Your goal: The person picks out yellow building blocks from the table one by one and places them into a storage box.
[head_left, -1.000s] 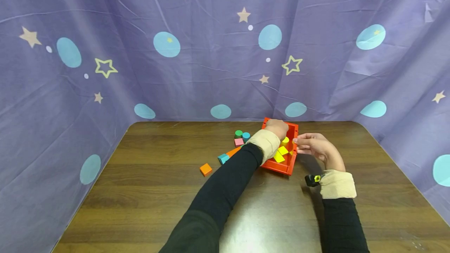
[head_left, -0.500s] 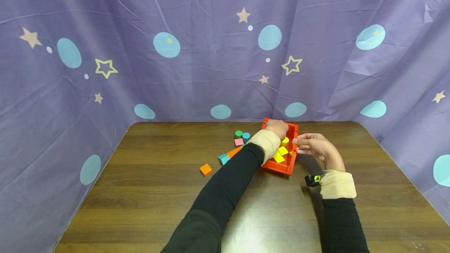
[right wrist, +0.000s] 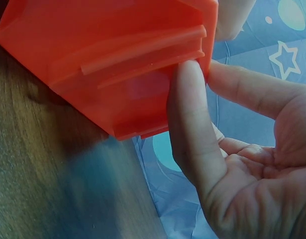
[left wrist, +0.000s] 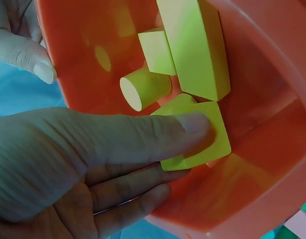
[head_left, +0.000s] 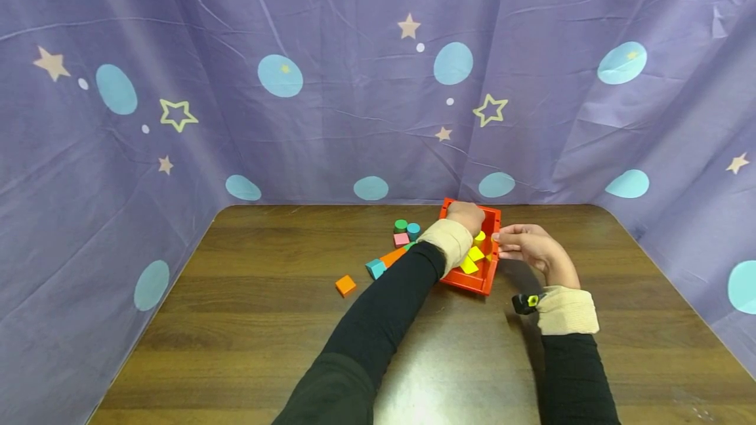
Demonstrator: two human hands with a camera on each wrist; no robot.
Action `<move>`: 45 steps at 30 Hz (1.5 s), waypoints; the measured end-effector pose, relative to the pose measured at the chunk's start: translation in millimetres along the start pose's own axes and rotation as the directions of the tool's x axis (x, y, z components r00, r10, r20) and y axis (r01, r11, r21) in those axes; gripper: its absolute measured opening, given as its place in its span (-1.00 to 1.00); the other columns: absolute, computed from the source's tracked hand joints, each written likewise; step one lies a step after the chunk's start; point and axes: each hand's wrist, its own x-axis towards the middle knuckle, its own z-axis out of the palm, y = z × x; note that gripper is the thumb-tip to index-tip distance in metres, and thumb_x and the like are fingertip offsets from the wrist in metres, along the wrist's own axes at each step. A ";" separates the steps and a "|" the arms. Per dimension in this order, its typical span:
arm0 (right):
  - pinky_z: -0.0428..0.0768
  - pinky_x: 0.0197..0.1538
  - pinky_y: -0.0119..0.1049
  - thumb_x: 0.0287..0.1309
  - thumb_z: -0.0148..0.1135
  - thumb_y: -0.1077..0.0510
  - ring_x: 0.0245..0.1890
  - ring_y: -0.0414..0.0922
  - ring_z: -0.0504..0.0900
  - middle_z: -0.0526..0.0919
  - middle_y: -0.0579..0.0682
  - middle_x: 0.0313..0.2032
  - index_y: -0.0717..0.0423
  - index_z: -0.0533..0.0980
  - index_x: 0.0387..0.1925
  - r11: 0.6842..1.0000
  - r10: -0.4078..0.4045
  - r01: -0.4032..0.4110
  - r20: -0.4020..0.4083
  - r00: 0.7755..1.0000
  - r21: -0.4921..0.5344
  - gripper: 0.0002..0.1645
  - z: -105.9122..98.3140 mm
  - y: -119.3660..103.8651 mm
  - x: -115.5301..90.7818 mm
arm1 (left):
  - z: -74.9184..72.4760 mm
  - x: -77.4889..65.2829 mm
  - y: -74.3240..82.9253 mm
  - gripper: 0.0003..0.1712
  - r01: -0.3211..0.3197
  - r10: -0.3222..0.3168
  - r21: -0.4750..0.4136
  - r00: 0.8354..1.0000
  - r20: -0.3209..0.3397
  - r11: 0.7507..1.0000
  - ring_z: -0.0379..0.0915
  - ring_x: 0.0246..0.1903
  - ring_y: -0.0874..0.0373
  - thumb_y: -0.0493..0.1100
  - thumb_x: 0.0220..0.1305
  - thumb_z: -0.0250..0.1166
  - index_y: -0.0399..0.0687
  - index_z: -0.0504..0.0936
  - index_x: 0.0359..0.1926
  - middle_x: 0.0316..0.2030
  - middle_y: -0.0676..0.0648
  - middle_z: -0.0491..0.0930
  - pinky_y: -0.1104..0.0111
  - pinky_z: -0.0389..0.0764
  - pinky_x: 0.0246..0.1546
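Inside the red plastic bin, my left hand pinches a yellow block, its thumb lying across the top face. Beneath and around that block are more yellow pieces: a cylinder, a small block and a long block. From the head view, the left hand's fingers and the pinched block are hidden. My right hand grips the bin's right rim between thumb and finger, and the right wrist view shows the thumb pressed to the outer wall below a ledge.
Left of the bin on the wooden table lie a green cylinder, a blue cylinder, a pink block, a long orange piece, a blue block and an orange block. A purple curtain hangs behind.
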 end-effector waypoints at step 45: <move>0.73 -0.13 -0.38 0.43 0.13 0.27 -0.37 -0.29 0.68 0.70 -0.18 -0.32 0.33 0.38 -0.02 1.000 -0.005 0.005 0.003 1.000 -0.008 -0.79 -2.4 1.8 2.1 | 13.9 9.2 -3.9 -0.65 -0.050 0.049 -0.062 0.999 -0.020 0.997 0.58 0.08 0.29 -0.11 0.56 0.08 0.26 0.65 0.20 0.21 0.18 0.62 0.37 0.60 0.08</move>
